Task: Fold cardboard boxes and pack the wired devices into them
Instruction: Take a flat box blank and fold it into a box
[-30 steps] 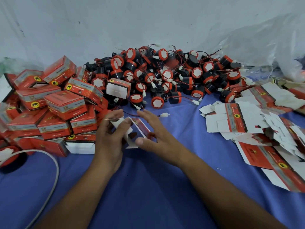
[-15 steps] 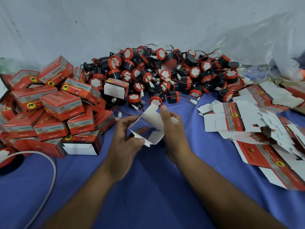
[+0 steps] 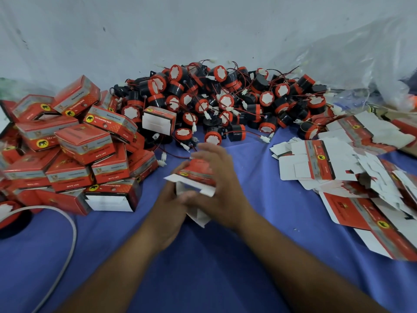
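While the right hand's fingers [image 3: 212,154] drape curved over the top of one red-and-white cardboard box [image 3: 198,175], thumb clamping its near side, the left hand [image 3: 168,206] curls round the white flaps underneath. The right hand [image 3: 225,190] covers it from the right: two hands, one box, just above the blue cloth [image 3: 203,267] at centre. Half a second ago the white inside faced up; now the red print shows. Outward lie a heap of folded red boxes [image 3: 74,150] on the left, a pile of black-and-orange wired devices [image 3: 225,105] behind and flat blanks [image 3: 338,168] on the right, all too many to count.
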